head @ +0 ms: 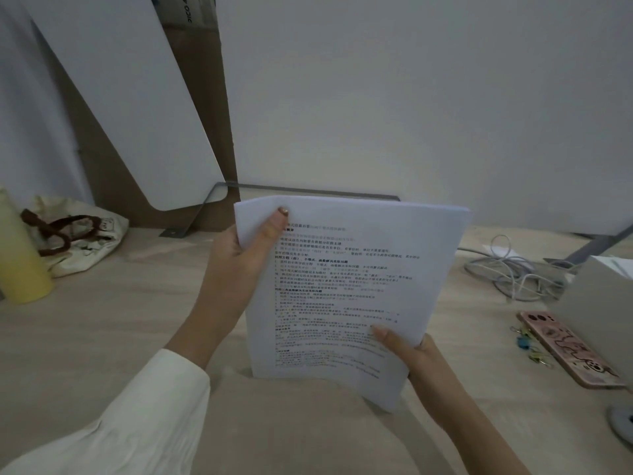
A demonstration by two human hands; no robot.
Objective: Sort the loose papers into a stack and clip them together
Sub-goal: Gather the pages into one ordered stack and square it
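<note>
Both hands hold the papers [346, 289] up off the counter [102, 337], printed side toward the camera. The left hand [239, 258] has its grip closed on the top left corner of the papers, thumb pressed across the front sheet. The right hand [407, 351] is closed on the papers' lower right edge, thumb on the print and fingers hidden behind. The sheets look gathered into one stack, though the lower right corner sags and curls past the right hand, and the edges there do not seem flush.

The step in hand appears to be squaring the stack before clipping. To do it well, loosen both grips a little, stand the papers on their bottom edge on the counter just below them, and tap until that edge evens out; then turn them and tap a long side. Keep the thumbs light so the sheets can slide against each other, and firm up the hold only once the corners line up.

The clips [529, 347] lie to the right of the papers, just beside a phone [568, 349]. The left hand already pins the top corner, which suits holding the stack while the right hand lets go and reaches for a clip. Letting go too soon risks the loose corner fanning out again.
</note>
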